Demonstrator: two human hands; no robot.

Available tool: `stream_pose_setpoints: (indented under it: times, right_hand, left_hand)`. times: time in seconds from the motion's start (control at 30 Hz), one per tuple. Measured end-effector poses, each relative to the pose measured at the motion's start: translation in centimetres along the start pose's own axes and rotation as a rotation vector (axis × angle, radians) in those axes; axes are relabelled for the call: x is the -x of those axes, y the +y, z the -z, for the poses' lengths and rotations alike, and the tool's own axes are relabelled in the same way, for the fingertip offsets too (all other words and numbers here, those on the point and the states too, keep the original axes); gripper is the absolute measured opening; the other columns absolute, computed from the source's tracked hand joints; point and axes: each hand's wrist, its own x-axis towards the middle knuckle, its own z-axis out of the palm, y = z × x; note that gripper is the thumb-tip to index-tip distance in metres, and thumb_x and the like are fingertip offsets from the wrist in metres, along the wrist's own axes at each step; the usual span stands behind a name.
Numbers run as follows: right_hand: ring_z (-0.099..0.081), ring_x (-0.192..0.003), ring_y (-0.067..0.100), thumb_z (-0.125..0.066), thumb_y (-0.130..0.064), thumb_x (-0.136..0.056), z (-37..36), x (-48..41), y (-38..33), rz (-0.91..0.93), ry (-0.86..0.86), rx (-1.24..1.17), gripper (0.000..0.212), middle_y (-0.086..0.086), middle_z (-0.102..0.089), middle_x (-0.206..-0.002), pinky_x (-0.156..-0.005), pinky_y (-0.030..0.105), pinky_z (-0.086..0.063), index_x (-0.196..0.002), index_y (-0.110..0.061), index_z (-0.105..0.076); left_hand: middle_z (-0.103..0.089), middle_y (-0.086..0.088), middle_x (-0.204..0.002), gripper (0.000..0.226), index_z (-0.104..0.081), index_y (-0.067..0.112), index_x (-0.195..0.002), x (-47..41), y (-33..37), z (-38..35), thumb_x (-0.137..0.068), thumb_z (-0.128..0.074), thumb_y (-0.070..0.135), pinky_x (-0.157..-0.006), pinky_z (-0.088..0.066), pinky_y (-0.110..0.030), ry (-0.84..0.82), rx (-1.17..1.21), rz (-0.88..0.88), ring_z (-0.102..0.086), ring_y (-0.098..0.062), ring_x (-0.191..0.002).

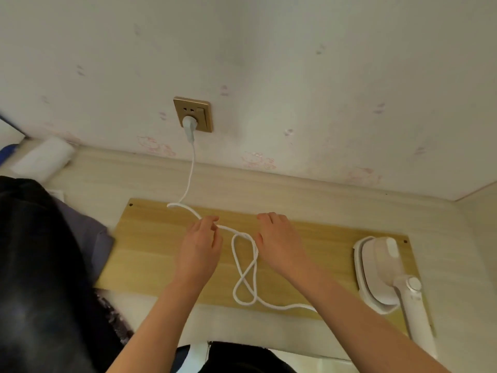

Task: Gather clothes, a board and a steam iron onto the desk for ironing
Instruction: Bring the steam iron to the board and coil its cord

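Worktop is basically set up: dark clothes piled at left, board laid flat, iron parked on its right end, plug already in. Cord is pinched by left hand fingers; right hand fingers curled beside loop, grip can't be told. Only cord tidying left imo.

Both forearms are bare to the frame's lower edge, no sleeves showing. The left hand and right hand carry no rings, watch or gloves.
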Motion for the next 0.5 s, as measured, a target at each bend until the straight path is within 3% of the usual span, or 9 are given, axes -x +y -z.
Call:
stream_pose_setpoints:
  times: [0.17, 0.4, 0.5]
  right_hand:
    - [-0.048, -0.115, 0.029, -0.043, -0.018, -0.095, -0.4, 5.6, 2.4, -0.025, -0.04, 0.047, 0.034, 0.009, -0.055, -0.127, -0.093, 0.04, -0.043, -0.128, -0.011, -0.049]
    - [-0.047, -0.113, 0.026, -0.04, -0.016, -0.096, -2.0, 13.7, 3.8, -0.098, -0.033, -0.001, 0.037, 0.006, -0.053, -0.127, -0.091, 0.036, -0.043, -0.132, -0.011, -0.043]
    - [-0.045, -0.116, 0.026, -0.041, -0.019, -0.097, -3.4, 17.3, 3.1, -0.119, -0.04, -0.031, 0.039, 0.006, -0.051, -0.13, -0.093, 0.035, -0.042, -0.135, -0.011, -0.041]
  left_hand:
    - [-0.068, -0.002, -0.103, 0.025, -0.062, 0.012, -0.115, 5.2, 1.6, -2.0, -0.091, -0.057, 0.016, -0.072, -0.051, -0.038, -0.067, -0.147, -0.114, -0.059, -0.025, -0.101]
    - [-0.069, -0.004, -0.09, 0.027, -0.065, 0.006, -0.11, 11.0, 3.2, -3.2, -0.083, -0.065, 0.005, -0.064, -0.051, -0.04, -0.128, -0.18, -0.295, -0.061, -0.029, -0.088]
    - [-0.07, -0.004, -0.097, 0.028, -0.065, 0.006, -0.111, 14.2, 2.6, -3.0, -0.083, -0.065, 0.005, -0.069, -0.053, -0.039, -0.156, -0.182, -0.339, -0.06, -0.028, -0.094]
